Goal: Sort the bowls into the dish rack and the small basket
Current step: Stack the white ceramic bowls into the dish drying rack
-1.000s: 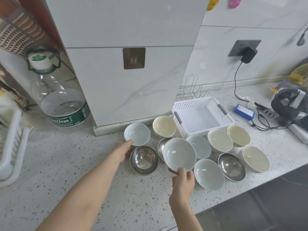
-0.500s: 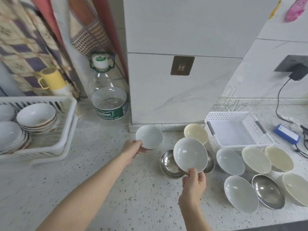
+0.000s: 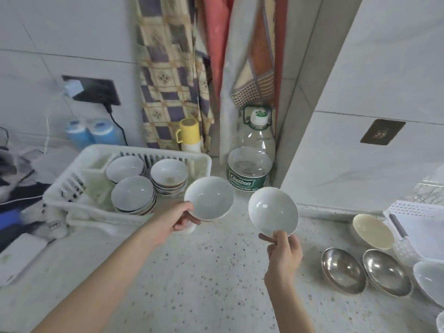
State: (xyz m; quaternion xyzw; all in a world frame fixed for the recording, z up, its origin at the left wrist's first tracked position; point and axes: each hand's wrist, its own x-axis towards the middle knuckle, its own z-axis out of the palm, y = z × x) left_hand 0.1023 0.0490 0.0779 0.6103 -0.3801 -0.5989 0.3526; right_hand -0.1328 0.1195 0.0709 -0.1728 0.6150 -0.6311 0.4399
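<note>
My left hand (image 3: 176,218) grips a pale white bowl (image 3: 210,200) by its near rim, held in the air just right of the white dish rack (image 3: 74,186). My right hand (image 3: 284,254) pinches the lower rim of a second white bowl (image 3: 272,211), tilted toward me above the counter. The rack holds three stacks of white bowls (image 3: 133,197). At the right edge the small white basket (image 3: 418,218) shows partly. Beside it on the counter sit a cream bowl (image 3: 372,231), two steel bowls (image 3: 343,269) and part of a white bowl (image 3: 430,281).
A large water bottle (image 3: 252,162) stands behind the held bowls against a tiled pillar (image 3: 360,116). A yellow mug (image 3: 188,133) and hanging cloths are behind the rack. Cables, blue containers (image 3: 92,134) and a white box (image 3: 16,255) lie at the left.
Both hands have carried their bowls left toward the dish rack; the left bowl has been lifted off the counter. My view has swung left, bringing the rack to the middle.
</note>
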